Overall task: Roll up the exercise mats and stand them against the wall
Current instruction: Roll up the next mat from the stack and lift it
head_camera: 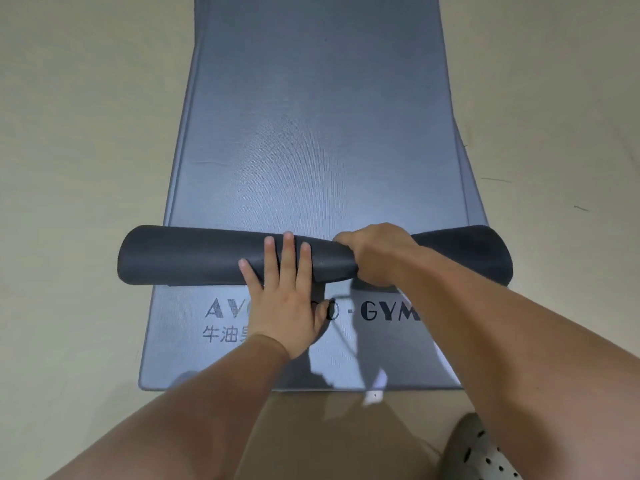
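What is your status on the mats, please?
Left hand flat on dark mat roll. Right hand gripping it. Roll lies across grey mat, far length unrolled. No obstruction seen.

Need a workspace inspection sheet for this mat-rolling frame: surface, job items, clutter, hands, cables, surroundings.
Surface: beige floor, with a few small dark marks on the right.
Job's things: dark mat roll, partly rolled, lies crosswise on a flat grey mat printed with a GYM logo. Another layer's edge shows along the right side.
Clutter: nothing seen.
Hands: left hand lies flat on the roll with straight fingers. Right hand is curled round the roll.
Cables: nothing seen.
Surroundings: grey perforated shoe at bottom right. No wall in view.
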The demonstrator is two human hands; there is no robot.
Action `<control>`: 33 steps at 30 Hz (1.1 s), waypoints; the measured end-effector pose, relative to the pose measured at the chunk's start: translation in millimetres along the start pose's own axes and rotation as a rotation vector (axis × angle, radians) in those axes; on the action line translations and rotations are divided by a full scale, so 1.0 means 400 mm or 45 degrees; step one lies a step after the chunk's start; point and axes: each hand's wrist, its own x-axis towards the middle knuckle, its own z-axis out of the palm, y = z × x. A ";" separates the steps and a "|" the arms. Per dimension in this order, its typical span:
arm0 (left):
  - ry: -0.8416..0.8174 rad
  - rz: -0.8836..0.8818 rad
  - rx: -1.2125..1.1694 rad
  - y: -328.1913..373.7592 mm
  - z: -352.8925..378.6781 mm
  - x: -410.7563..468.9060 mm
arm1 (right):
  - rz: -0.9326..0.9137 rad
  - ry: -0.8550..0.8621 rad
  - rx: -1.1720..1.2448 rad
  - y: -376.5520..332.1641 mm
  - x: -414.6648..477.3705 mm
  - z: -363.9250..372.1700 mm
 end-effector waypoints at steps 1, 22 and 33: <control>0.011 0.007 -0.006 0.001 0.001 0.000 | -0.010 -0.044 0.004 0.002 -0.002 -0.011; -0.094 0.017 -0.007 -0.061 -0.107 0.328 | 0.266 0.433 -0.164 0.009 -0.005 0.188; -0.208 0.009 0.071 -0.054 -0.039 0.304 | 0.229 0.329 -0.117 0.107 0.180 -0.005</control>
